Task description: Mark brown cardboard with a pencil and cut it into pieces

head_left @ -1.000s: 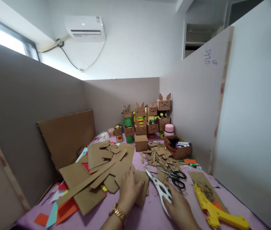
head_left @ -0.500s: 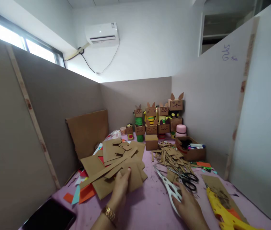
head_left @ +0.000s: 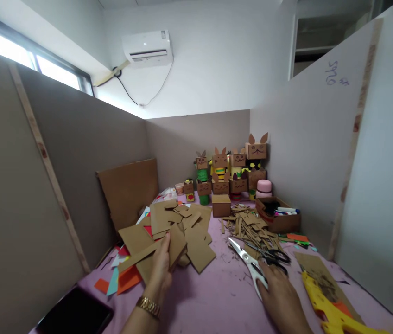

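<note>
My left hand [head_left: 161, 269] is closed on a brown cardboard piece [head_left: 176, 243], lifting it off the heap of cut cardboard sheets [head_left: 168, 222] on the pink table [head_left: 217, 297]. A gold watch sits on that wrist. My right hand [head_left: 280, 294] rests on the handles of the white scissors [head_left: 248, 262], whose blades point away to the left. Black-handled scissors [head_left: 275, 257] lie just behind them, beside a pile of narrow cardboard strips [head_left: 247, 225].
A yellow glue gun [head_left: 332, 308] lies at the right on cardboard. Cardboard box figures [head_left: 233, 169], a pink bottle [head_left: 263, 188] and a box of markers [head_left: 278, 215] stand at the back. A dark tablet [head_left: 73, 313] lies near left. Grey partition walls enclose the table.
My left hand has picked a cardboard piece up off the heap and moved left with it. My right hand has stayed on the white scissors. The camera turned left.
</note>
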`<action>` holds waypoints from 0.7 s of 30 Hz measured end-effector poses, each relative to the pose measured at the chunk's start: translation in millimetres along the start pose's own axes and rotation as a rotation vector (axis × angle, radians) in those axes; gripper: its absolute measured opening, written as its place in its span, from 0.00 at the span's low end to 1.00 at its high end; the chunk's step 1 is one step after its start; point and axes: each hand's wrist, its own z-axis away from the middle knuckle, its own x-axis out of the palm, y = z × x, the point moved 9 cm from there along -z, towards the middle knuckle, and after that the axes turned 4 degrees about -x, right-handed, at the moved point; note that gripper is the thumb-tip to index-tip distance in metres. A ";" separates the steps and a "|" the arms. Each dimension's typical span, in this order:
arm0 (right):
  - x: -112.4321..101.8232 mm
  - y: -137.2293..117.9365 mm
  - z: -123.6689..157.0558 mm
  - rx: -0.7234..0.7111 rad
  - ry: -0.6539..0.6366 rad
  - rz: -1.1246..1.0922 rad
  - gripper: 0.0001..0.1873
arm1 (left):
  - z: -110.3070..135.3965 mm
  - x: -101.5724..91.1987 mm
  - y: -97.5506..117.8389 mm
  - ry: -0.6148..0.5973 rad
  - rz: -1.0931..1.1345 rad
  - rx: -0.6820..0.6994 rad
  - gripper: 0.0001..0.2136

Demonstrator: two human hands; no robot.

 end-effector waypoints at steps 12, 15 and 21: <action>11.2 -73.5 -34.8 -0.129 -0.004 -0.228 0.23 | -11.3 -22.5 -26.6 0.033 0.207 0.053 0.11; 30.8 -106.7 -57.6 -0.102 -0.005 -0.283 0.27 | -8.1 -25.0 -26.1 0.068 0.211 0.054 0.09; 61.9 -120.8 -82.6 -0.084 -0.027 -0.454 0.12 | -5.8 -37.8 -14.5 0.180 0.230 0.097 0.11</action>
